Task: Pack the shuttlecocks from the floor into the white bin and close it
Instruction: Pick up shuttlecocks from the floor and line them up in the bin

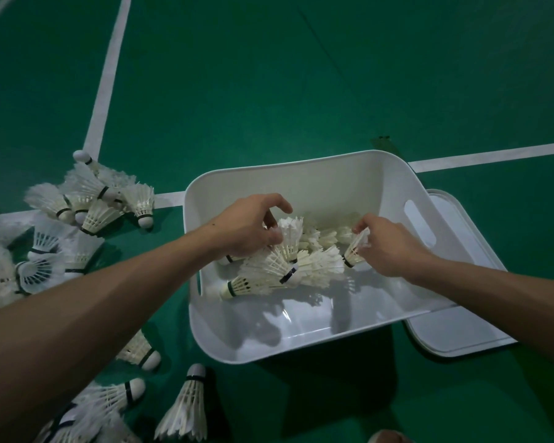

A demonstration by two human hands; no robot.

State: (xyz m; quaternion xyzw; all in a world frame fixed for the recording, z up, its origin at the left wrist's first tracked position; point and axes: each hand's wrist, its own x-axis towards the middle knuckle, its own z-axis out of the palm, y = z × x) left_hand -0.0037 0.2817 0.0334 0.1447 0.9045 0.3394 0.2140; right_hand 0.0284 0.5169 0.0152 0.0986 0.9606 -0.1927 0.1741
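White bin sits open on the green floor, across a white court line. Lid lies flat on the floor at the bin's right side, partly under it. Both hands are inside the bin. Left hand has its fingers curled, gripping a bunch of shuttlecocks, feathers up. Right hand pinches one shuttlecock by the feathers, cork end pointing down, near the right wall with the handle slot. A small heap lies on the bin bottom between and below the hands, some on their sides. Many more are unpacked: a pile on the floor left of the bin, others near the lower left edge under the left forearm. Whether the held ones touch the heap, can't tell.
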